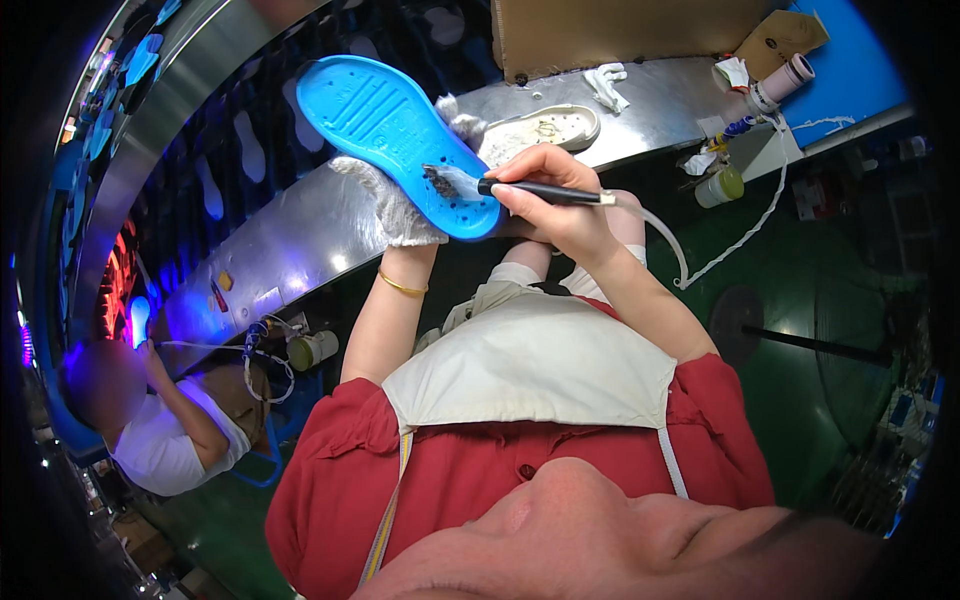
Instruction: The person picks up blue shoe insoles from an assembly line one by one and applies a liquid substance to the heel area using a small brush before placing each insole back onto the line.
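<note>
A bright blue shoe sole (375, 110) is held up at a slant over the metal bench edge. My left hand (402, 212), in a grey knitted glove, grips it from beneath, with gloved fingertips showing past its far edge. My bare right hand (572, 212) pinches the black handle of a brush (458, 183) fed by a clear tube. Dark, wet-looking bristles touch the sole's surface near its lower end, where small holes show. Beyond the sole, an off-white shoe-shaped piece (570, 128) lies on the bench.
A dark conveyor (265, 110) carrying several soles runs along the left. A cardboard box (620, 40) stands behind the metal bench (680, 100). At right are a crumpled white cloth (607, 87) and a green-lidded container (718, 187) near the tube. A co-worker (180, 440) sits at left.
</note>
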`<act>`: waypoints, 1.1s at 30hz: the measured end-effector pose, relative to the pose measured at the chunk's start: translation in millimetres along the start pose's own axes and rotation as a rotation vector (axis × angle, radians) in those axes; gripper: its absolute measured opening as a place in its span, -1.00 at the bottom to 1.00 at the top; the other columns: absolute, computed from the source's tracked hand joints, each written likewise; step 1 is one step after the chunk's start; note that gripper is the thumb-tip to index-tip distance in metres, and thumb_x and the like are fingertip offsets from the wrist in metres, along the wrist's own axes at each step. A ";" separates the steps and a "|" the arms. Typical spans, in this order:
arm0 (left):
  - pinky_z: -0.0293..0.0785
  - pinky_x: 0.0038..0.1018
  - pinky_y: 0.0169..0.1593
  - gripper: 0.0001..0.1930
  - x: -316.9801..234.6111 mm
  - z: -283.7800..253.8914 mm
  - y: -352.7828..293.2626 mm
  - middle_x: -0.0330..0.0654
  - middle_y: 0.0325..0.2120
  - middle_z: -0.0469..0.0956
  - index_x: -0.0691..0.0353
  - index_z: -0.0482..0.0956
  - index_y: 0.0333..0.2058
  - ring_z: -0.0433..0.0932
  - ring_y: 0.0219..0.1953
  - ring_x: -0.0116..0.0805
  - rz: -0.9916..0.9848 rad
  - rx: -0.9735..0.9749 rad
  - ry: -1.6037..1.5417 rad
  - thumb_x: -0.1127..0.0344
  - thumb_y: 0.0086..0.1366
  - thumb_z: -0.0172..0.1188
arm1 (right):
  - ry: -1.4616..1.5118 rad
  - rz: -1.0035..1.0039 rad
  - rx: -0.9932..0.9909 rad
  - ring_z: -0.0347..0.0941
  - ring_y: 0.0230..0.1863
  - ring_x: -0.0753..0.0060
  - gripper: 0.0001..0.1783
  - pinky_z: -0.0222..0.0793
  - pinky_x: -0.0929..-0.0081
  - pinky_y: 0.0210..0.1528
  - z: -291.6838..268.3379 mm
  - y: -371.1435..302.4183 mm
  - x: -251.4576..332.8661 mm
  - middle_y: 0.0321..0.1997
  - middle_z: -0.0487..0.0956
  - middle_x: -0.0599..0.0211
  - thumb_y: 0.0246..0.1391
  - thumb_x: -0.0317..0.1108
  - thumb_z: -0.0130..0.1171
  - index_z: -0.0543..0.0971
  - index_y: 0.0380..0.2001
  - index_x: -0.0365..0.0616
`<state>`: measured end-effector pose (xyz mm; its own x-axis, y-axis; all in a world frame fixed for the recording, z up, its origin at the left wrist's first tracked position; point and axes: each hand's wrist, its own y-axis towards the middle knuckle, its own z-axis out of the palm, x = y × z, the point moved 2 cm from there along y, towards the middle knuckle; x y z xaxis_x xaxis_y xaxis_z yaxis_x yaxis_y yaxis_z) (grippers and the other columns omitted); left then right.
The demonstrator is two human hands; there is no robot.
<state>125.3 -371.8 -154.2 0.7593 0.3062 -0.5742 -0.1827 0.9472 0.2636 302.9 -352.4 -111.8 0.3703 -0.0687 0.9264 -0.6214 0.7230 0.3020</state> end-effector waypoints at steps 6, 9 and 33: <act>0.31 -0.10 0.21 0.16 -18.7 29.6 16.5 -0.07 0.15 0.34 0.23 0.19 0.23 0.41 0.09 -0.05 0.050 0.292 -0.348 -0.64 -0.14 -0.09 | 0.177 0.083 0.075 0.50 -0.41 0.69 -0.87 0.32 0.77 -0.45 8.1 -1.2 2.9 -0.39 0.58 0.33 0.02 -0.46 0.24 0.54 -0.35 -0.23; 0.28 -0.06 0.22 0.16 -23.9 24.3 21.6 -0.02 0.18 0.30 0.24 0.16 0.24 0.38 0.12 0.00 0.058 0.410 -0.396 -0.61 -0.16 0.01 | 0.343 0.167 -0.077 0.48 -0.38 0.68 -0.86 0.35 0.73 -0.42 2.5 -2.7 5.8 -0.37 0.58 0.33 0.05 -0.42 0.23 0.52 -0.32 -0.19; 0.55 -0.34 -0.03 -0.01 -44.4 44.3 40.5 -0.02 0.01 0.45 0.25 0.24 0.19 0.53 -0.05 -0.26 -0.243 0.119 0.632 -0.47 0.01 0.04 | 0.020 0.229 0.350 0.45 -0.14 0.44 -0.89 0.33 0.51 -0.03 -27.6 30.2 15.2 -0.21 0.53 0.21 -0.23 -0.54 0.20 0.57 -0.50 -0.23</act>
<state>111.8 -351.2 -83.7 0.2528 0.1172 -0.9604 0.0444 0.9902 0.1325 308.9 -312.6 -94.8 0.2063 0.0829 0.9750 -0.8850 0.4408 0.1498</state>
